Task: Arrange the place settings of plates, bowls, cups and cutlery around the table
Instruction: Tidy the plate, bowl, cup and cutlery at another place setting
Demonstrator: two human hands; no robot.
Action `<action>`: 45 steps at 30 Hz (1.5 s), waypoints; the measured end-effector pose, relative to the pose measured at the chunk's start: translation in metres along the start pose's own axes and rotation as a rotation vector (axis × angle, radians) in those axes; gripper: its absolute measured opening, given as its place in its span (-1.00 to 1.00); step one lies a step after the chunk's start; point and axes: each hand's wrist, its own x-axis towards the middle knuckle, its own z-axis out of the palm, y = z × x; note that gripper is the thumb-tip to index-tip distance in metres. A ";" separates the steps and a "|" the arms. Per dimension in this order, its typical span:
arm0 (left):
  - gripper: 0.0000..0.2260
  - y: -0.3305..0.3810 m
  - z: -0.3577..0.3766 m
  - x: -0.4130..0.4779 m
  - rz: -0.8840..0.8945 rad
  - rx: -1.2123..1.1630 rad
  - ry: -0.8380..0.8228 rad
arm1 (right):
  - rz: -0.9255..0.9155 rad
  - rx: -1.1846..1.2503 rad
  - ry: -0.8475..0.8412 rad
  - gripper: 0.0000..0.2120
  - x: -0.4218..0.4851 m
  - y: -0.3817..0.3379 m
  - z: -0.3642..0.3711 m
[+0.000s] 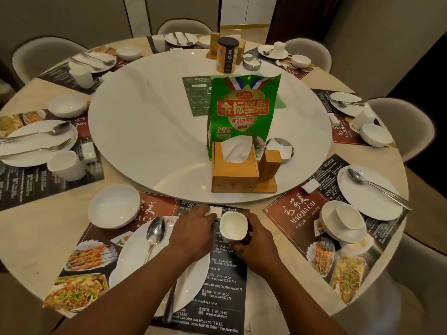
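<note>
Plain white handleless cup (pixel 232 226), empty, in right hand (pixel 256 240)

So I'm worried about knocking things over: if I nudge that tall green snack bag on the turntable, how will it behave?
The green snack bag stands upright, tall on a narrow base, so it probably tips easily. It looks like thin glossy foil, likely light and floppy rather than stiff. The wooden tissue holder right in front may stop a fall towards you; falling away, nothing looks close enough to catch it.

Round beige table (pixel 36 240), white turntable (pixel 150 131) was centred on it, printed placemats (pixel 227 284) ringed the rim — each carried a white plate (pixel 191 281), bowl (pixel 113 206), cup (pixel 233 227) and cutlery.
</note>
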 end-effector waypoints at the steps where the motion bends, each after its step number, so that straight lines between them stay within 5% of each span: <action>1: -0.67 -0.001 0.000 0.001 0.001 0.006 0.001 | -0.003 -0.002 0.005 -0.31 -0.001 0.000 0.001; 34: -0.64 0.000 -0.011 -0.009 -0.011 -0.088 0.057 | 0.029 0.039 -0.064 -0.28 -0.016 -0.004 -0.006; 41: -0.73 0.032 -0.046 -0.003 -0.008 -0.250 0.211 | 0.149 -0.157 -0.162 -0.64 -0.056 0.017 -0.082; 45: -0.77 0.086 -0.061 0.000 0.031 -0.337 0.249 | 0.113 -0.225 -0.020 -0.79 -0.068 0.027 -0.159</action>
